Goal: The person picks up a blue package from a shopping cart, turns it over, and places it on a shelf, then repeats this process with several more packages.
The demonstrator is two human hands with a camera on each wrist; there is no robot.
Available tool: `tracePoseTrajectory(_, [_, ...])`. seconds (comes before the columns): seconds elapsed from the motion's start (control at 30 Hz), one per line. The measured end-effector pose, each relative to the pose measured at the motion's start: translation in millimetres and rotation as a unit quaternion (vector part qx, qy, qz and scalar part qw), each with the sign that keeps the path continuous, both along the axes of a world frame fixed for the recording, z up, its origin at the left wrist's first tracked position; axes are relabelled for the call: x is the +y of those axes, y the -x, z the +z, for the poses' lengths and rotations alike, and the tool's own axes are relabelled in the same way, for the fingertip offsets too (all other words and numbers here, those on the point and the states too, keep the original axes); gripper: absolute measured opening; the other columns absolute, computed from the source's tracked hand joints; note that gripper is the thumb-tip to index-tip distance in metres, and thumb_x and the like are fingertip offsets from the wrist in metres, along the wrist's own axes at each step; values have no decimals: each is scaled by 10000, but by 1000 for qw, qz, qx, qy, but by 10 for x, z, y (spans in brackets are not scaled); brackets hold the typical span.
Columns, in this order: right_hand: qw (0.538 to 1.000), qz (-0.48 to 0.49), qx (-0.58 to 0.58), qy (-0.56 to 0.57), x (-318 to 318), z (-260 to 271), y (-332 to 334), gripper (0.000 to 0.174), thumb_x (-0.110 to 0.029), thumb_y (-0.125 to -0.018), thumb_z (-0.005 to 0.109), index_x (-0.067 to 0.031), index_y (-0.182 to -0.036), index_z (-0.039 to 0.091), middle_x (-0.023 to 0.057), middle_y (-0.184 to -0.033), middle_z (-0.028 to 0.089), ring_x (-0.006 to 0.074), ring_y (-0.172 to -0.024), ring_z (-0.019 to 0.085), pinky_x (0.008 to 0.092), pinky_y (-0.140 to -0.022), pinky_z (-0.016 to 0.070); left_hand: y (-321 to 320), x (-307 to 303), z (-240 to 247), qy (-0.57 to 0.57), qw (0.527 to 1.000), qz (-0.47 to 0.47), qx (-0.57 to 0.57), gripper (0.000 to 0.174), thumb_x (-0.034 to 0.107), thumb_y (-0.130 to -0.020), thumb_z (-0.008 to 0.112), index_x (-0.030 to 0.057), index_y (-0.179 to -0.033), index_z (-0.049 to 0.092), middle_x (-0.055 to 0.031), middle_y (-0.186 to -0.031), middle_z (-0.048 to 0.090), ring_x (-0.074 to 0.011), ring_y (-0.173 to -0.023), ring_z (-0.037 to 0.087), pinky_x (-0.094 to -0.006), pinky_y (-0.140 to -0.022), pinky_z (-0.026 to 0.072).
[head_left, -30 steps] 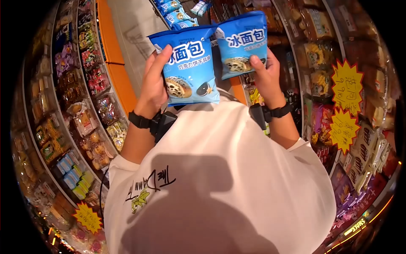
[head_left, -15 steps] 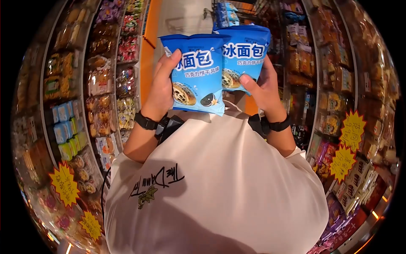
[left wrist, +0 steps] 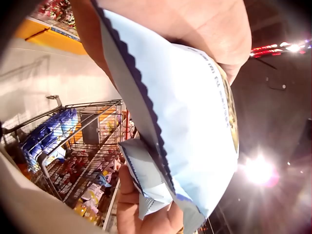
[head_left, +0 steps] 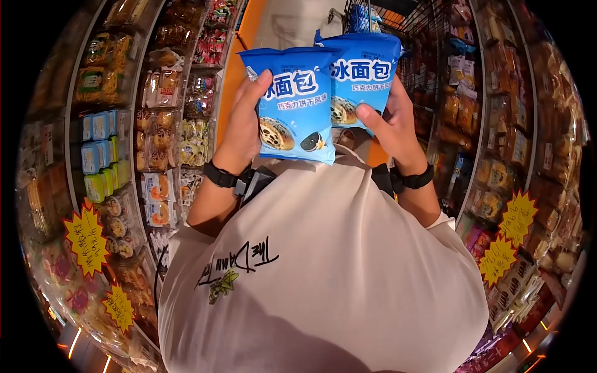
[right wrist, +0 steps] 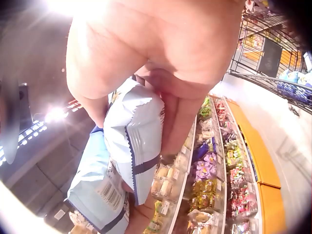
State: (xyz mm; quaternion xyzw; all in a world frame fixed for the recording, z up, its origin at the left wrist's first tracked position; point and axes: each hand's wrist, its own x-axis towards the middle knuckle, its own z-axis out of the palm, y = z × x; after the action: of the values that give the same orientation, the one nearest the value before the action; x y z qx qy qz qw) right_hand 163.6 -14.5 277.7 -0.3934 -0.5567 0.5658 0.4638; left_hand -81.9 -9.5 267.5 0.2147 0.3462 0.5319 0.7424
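Note:
Two blue bags of bread with white and dark blue lettering are held up side by side in front of the chest. My left hand point(head_left: 244, 127) grips the left bread bag point(head_left: 295, 115) by its side, thumb on the printed front. My right hand point(head_left: 398, 127) pinches the right bread bag point(head_left: 367, 78), thumb on its lower front and fingers behind. The left bag overlaps the right bag's edge in the head view. Seen from the left wrist, the left bag's pale side point(left wrist: 185, 122) fills the middle, with the right bag point(left wrist: 146, 170) beyond it.
Shelves of packaged breads point(head_left: 158, 140) line the left, and more packed goods point(head_left: 491, 168) the right. A wire shopping cart point(left wrist: 92, 141) stands ahead with blue bags in it. Yellow starburst price signs point(head_left: 87, 239) hang on both sides. An orange ledge point(right wrist: 265, 170) runs along the shelf.
The right bag has come in from the right, and the left bag now overlaps its edge. The head view has turned, shifting shelves and cart. Both hands keep their holds.

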Motion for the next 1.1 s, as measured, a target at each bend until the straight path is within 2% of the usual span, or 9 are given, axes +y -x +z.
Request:
tracePoseTrajectory(0.13, [1000, -21, -5, -19, -46, -80, -183, 659, -141, -868, 722, 29, -1394, 363, 131, -1219, 603, 166, -1045, 609, 289, -832, 537, -198, 24, 0, -11, 1000, -26, 12, 385, 343, -975, 580, 30, -1199, 571, -84, -1063, 693, -156, -918, 696, -282, -799, 572])
tracePoseTrajectory(0.3, [998, -53, -10, 23, -150, -59, -593, 690, -176, -868, 717, 29, -1409, 341, 137, -1178, 625, 118, -882, 642, 191, -423, 474, -621, 82, -23, -12, 998, -61, 21, 396, 347, -970, 576, 19, -1190, 586, -111, -1080, 704, -170, -927, 710, -291, -794, 587])
tracePoseTrajectory(0.47, [994, -106, -3, -7, -266, -221, -1143, 693, -218, -863, 729, 27, -1395, 358, 134, -1175, 620, 128, -901, 645, 193, -479, 505, -1167, 151, -67, 13, 993, -117, 19, 384, 329, -967, 585, 23, -1198, 575, -114, -1083, 700, -178, -933, 710, -296, -802, 587])
tracePoseTrajectory(0.57, [989, -132, 11, 73, -430, -209, -1466, 618, -229, -887, 706, -20, -1379, 396, 115, -1190, 610, 168, -1051, 608, 308, -855, 529, -1537, 162, -119, 26, 990, -135, 34, 408, 321, -964, 597, 25, -1237, 540, -110, -1100, 687, -170, -963, 698, -297, -827, 577])
tracePoseTrajectory(0.63, [984, -157, 33, 79, -525, -384, -1789, 599, -226, -893, 704, -23, -1373, 410, 103, -1196, 612, 178, -1083, 601, 340, -954, 478, -1779, 182, -125, 14, 983, -175, 57, 413, 301, -964, 606, 29, -1262, 516, -100, -1123, 674, -170, -983, 685, -293, -839, 565])
tracePoseTrajectory(0.77, [940, -316, -7, 132, -828, -975, -2582, 578, -254, -888, 731, -9, -1332, 453, 108, -1184, 624, 177, -1047, 607, 328, -930, 489, -2325, 230, -70, -9, 970, -226, 85, 385, 282, -970, 602, 24, -1250, 542, -89, -1136, 670, -171, -986, 674, -290, -850, 551])
tracePoseTrajectory(0.9, [828, -492, -235, 132, -1399, -1960, -3428, 646, -260, -901, 723, -4, -1402, 406, 139, -1198, 606, 227, -1065, 586, 350, -963, 460, -2749, 270, -11, -22, 958, -270, 91, 402, 284, -975, 593, 21, -1273, 536, -84, -1145, 665, -164, -1002, 661, -292, -874, 533])
tracePoseTrajectory(0.97, [837, -522, -114, 118, -1642, -2368, -3711, 656, -220, -920, 709, -32, -1441, 357, 123, -1298, 556, 211, -1113, 571, 352, -885, 495, -2956, 276, 28, -24, 955, -279, 102, 400, 284, -976, 590, 22, -1273, 536, -83, -1146, 665, -162, -997, 662, -290, -871, 533])
tracePoseTrajectory(1.1, [786, -572, -174, 155, -1911, -2879, -4170, 671, -213, -928, 696, -19, -1450, 323, 141, -1324, 541, 265, -1096, 586, 402, -873, 511, -3267, 242, 95, -34, 952, -284, 110, 405, 287, -973, 591, 21, -1272, 532, -80, -1142, 665, -153, -988, 662, -283, -868, 535])
